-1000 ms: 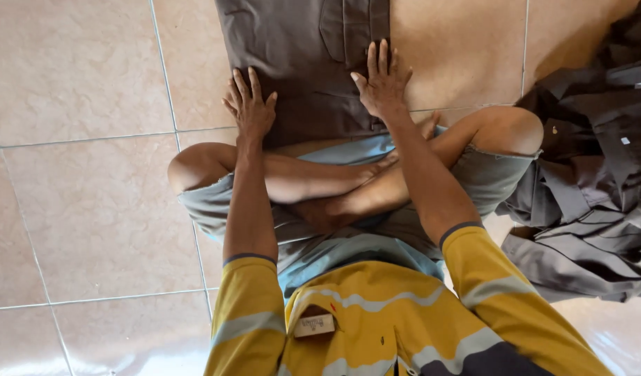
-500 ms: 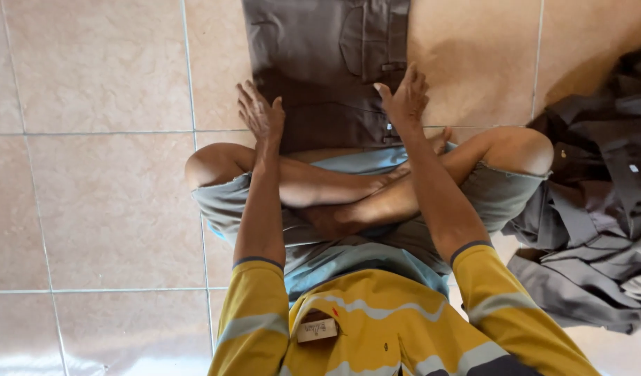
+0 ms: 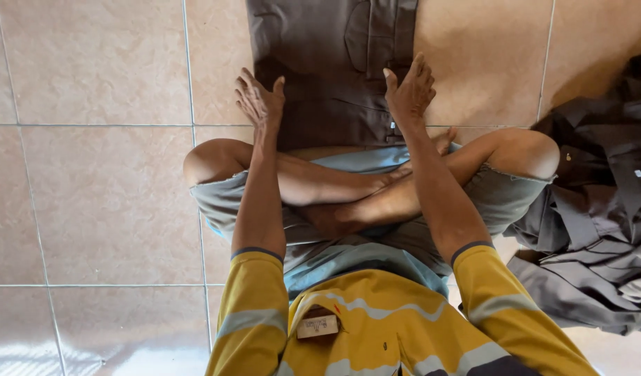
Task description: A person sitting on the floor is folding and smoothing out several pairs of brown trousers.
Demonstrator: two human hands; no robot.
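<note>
I see my left hand (image 3: 259,97) and right hand (image 3: 409,89), both open and gripping nothing, resting on the near corners of a dark grey shirt (image 3: 332,66) whose long axis runs away across the tiled floor (image 3: 90,181).

Left side: bare beige tiled floor (image 3: 90,181), open for a hand to pass.
Ahead: flat dark brown folded garment (image 3: 334,63) covers the tiles.
Right: heap of dark grey crumpled clothes (image 3: 599,223) blocks the way.
Near: crossed bare legs (image 3: 348,188) fill the room.
</note>
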